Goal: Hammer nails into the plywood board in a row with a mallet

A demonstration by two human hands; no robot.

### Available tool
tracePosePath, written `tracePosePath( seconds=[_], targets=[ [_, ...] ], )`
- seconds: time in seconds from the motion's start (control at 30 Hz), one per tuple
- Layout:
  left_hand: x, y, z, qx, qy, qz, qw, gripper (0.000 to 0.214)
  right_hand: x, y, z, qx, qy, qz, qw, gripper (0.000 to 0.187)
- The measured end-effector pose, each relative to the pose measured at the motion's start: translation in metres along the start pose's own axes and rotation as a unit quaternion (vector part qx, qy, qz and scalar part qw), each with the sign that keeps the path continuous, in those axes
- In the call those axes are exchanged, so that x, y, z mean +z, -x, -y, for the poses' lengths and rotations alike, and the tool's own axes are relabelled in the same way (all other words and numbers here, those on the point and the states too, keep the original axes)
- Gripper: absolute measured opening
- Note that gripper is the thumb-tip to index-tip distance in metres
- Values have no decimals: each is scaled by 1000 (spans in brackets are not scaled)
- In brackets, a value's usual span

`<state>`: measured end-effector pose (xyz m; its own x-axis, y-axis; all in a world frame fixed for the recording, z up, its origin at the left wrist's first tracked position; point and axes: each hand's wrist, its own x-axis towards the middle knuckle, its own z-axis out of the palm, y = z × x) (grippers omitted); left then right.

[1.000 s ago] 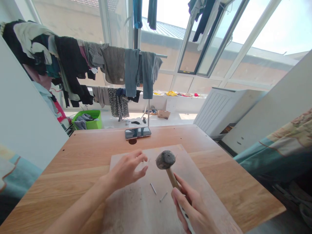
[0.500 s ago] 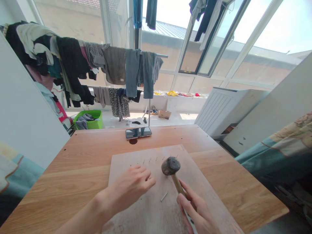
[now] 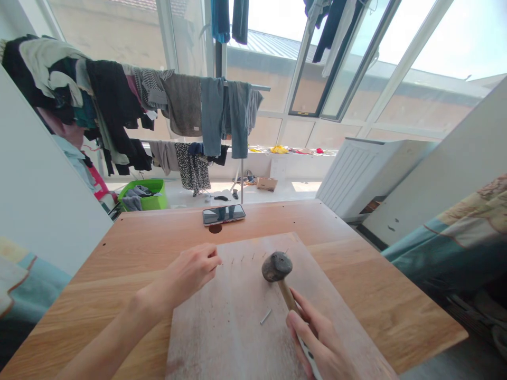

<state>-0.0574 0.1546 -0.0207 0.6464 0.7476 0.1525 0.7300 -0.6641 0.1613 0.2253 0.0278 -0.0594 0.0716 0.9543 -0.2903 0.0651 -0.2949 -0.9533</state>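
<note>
The hammer [image 3: 278,269] sits in the lower centre of the frame, above a pale, greyish board [image 3: 233,338] that lies on the wooden table [image 3: 134,243]. Its long axis runs on a diagonal, from the right hand [image 3: 320,348] at the lower right up and slightly leftward. The head is at the far end and points toward the top of the frame. The head is dark grey, rounded and rough, and looks worn and pitted. The handle is a slim shaft of brown wood that disappears into the grip, with a paler end showing under the palm. The right hand's fingers are curled close together around the lower handle, the thumb lying along it. The head hovers just above the board, near a short row of small nails [image 3: 242,259] standing upright across the board's upper part. The left hand [image 3: 190,272] reaches in from the lower left to the left end of that row. Its fingertips are drawn together as in a pinch, but whether they hold anything cannot be told. One loose nail [image 3: 265,316] lies flat on the board, just left of the handle. A phone [image 3: 224,214] lies face up further back on the table, well apart from both hands.
</note>
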Motion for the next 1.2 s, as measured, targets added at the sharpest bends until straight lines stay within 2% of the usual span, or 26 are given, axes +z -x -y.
tracePosePath(
  seconds=[0.27,0.47,0.6,0.7,0.9,1.03,1.2],
  targets=[
    [3,-3,4,-7,103,-31,994,19,-2,-1,-2,6,11,19,1000,90],
    [29,-6,13,-66,248,-102,961,15,-1,1,0,11,-7,11,1000,86],
    [43,-6,16,-106,311,-127,936,20,-1,0,1,9,-18,4,1000,87],
    [43,-7,12,-114,325,-126,930,27,0,-1,0,11,-33,14,999,85],
    [38,-8,6,-106,314,-143,933,21,12,-1,5,20,-42,17,999,82],
    [38,-8,5,-99,316,-139,933,23,25,-6,21,-13,-23,37,999,72],
    [35,-9,3,-116,320,-133,931,20,45,-15,46,-70,-24,108,991,58]
  ],
)
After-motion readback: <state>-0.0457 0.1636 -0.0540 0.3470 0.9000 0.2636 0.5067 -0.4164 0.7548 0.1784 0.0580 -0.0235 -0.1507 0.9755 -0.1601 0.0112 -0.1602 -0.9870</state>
